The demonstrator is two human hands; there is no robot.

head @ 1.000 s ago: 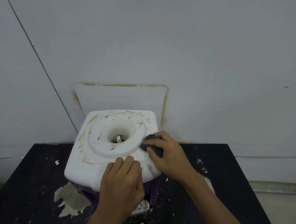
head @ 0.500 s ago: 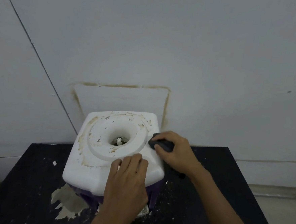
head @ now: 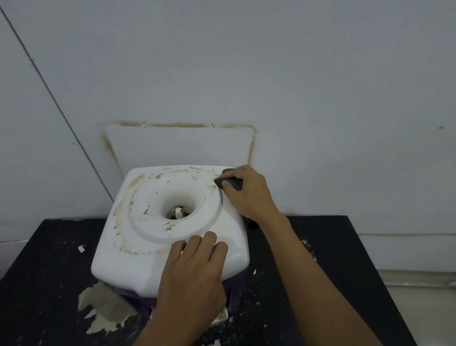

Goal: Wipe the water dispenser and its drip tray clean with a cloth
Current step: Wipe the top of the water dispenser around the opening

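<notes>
currently my right hand [head: 247,195] grips the cloth [head: 230,182] at the far-right corner of the water dispenser [head: 152,259]; left hand [head: 194,280] flat, bracing; its stained left edge next, i judge.

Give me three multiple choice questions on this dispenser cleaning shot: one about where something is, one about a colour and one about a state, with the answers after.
1. Where on the dispenser top is the cloth?
A) near left corner
B) far right corner
C) inside the centre hole

2. What colour is the cloth?
A) dark grey
B) yellow
C) white

3. How is the left hand?
A) gripping the cloth
B) lifted in the air
C) resting flat on the top's near edge

Answers:
1 B: the right hand holds the cloth at the far right corner.
2 A: the cloth shows dark against the white plastic.
3 C: the left hand lies flat on the near edge with nothing in it.
</notes>
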